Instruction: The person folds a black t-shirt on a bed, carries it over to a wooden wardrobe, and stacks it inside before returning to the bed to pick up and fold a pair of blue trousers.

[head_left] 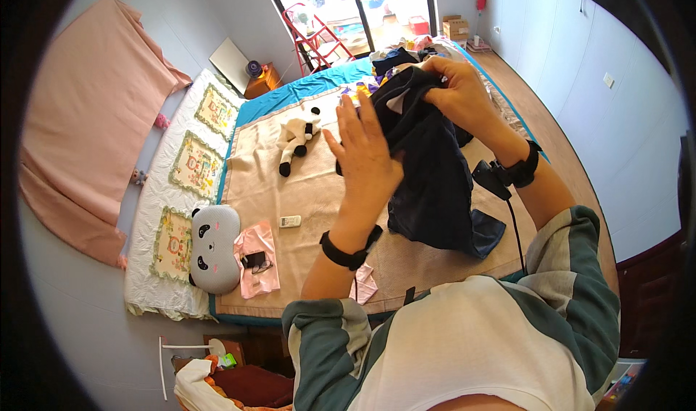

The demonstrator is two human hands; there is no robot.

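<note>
A dark navy garment [429, 182], perhaps a pair of trousers, hangs over the bed in front of me. My right hand [462, 92] pinches its upper edge between thumb and fingers, lifting it. There a small light patch [398, 103] shows inside the opening. The garment's lower end rests on the beige woven mat [321, 193], one corner folded out to the right. My left hand [364, 155] is at the garment's left side with fingers stretched and spread. Whether its palm touches the cloth is hidden.
On the mat lie a black-and-white plush toy [296, 139], a remote control [290, 221] and a pink bag [260, 264] with a phone [254, 259] and glasses [262, 268] on it. A panda pillow [216, 249] lies at the left. Clothes [397, 57] are heaped at the far end.
</note>
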